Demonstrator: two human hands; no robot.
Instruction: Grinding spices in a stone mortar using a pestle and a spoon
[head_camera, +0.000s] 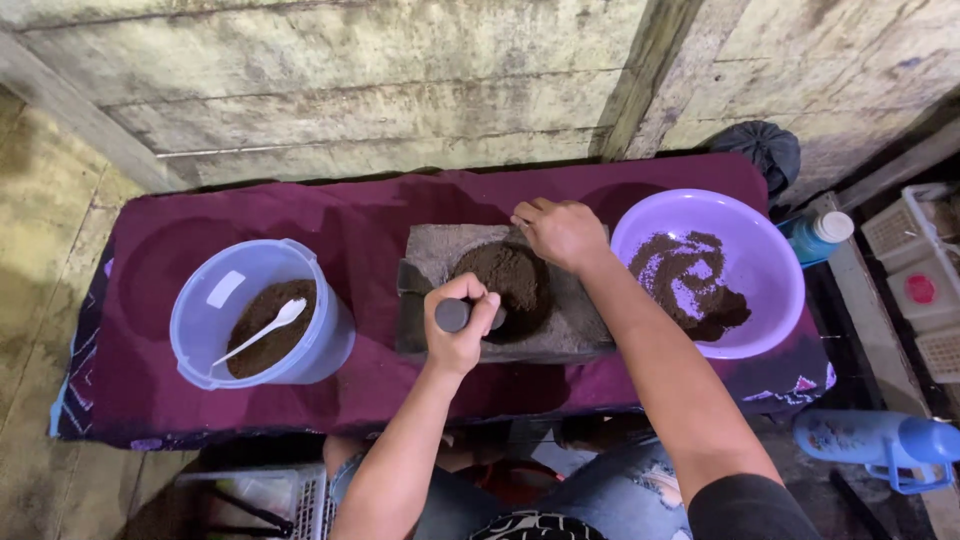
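Observation:
A grey stone mortar block (575, 330) sits mid-table, its round hollow filled with dark brown powder (505, 275). My left hand (462, 325) is shut on a dark pestle (452, 315), held at the hollow's near left edge. Resting on the mortar's far right rim is my right hand (560, 232), fingers curled, with nothing visible in it. A clear blue bucket (200, 300) at the left holds brown powder and a white spoon (262, 330). A purple bowl (770, 260) at the right holds a smear of the same brown powder.
A maroon cloth (370, 225) covers the low table against a stained plank wall. A blue bottle with a white cap (818, 236) stands right of the bowl, white baskets (915, 260) beyond it. A blue jug (880, 442) lies on the floor at the lower right.

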